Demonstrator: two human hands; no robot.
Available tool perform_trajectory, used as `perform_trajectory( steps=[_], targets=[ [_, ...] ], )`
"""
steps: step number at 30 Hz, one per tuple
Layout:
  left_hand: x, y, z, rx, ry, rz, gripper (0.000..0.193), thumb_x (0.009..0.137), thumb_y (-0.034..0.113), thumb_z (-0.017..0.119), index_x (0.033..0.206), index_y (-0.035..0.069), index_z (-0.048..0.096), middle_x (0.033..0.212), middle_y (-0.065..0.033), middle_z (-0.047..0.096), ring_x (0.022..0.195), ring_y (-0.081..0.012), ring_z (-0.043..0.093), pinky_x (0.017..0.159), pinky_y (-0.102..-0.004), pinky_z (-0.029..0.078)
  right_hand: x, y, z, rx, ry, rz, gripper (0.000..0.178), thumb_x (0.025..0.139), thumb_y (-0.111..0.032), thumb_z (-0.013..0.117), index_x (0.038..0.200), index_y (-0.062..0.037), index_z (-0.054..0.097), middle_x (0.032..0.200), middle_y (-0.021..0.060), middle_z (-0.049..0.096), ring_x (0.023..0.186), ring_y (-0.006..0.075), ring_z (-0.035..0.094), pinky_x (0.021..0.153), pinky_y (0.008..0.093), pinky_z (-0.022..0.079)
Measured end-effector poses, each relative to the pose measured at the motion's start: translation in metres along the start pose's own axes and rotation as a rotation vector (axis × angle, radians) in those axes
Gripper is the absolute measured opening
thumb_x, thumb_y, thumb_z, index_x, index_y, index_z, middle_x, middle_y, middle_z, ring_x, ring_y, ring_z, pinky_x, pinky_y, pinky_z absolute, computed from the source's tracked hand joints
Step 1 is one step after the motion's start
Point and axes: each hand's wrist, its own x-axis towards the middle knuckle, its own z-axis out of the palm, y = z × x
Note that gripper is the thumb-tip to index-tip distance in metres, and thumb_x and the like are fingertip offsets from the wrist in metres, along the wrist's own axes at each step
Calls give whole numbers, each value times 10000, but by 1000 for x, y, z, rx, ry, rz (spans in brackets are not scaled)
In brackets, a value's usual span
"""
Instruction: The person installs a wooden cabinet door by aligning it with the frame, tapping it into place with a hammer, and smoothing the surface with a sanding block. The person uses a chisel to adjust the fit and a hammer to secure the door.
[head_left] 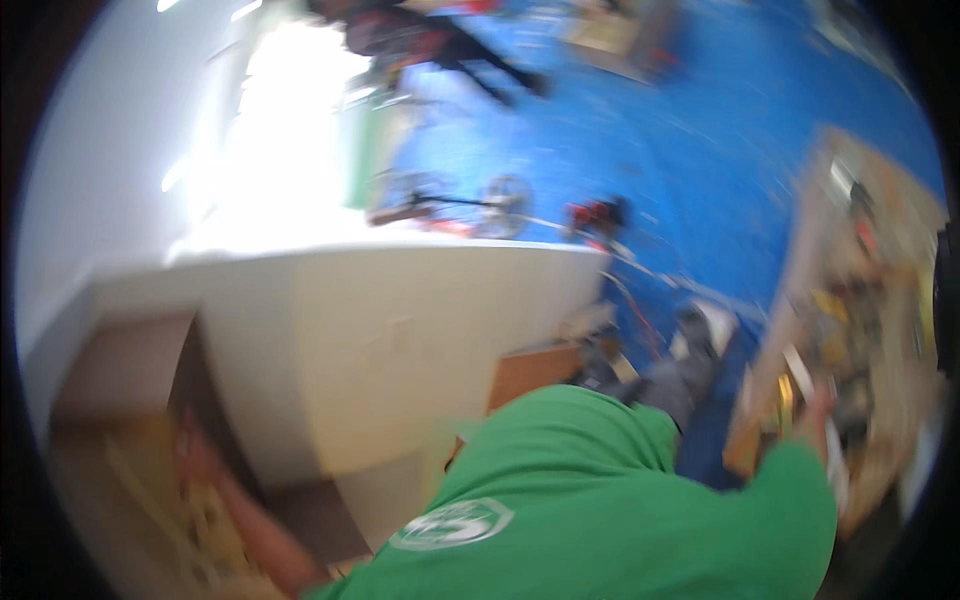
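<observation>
Right hand [820,396] at the cluttered bench [822,200], yellow piece [785,396] just left of it.
Piece sits at bench's left edge, long axis pointing roughly away from body; left hand [200,458] well left of bench, near brown box [125,370]. Blur: can't tell either grip.

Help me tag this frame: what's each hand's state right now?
Left hand: near the brown panel; too blurred to tell.
Right hand: at the cluttered wooden surface; too blurred to tell.
</observation>
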Motion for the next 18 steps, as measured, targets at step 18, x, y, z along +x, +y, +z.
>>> perform_trajectory(
  steps=[18],
  targets=[
    [-16, 6, -35, -252, 132, 239, 365, 864, 405, 779, 926, 52, 706, 773, -92, 680, 768, -278, 626, 892, -428, 437, -42, -158, -1, 727, -206, -181, 362, 1019, -286, 488, 1340, -135, 558, 810, 100, 605, 576, 221, 559, 478, 347, 461]
  ],
)
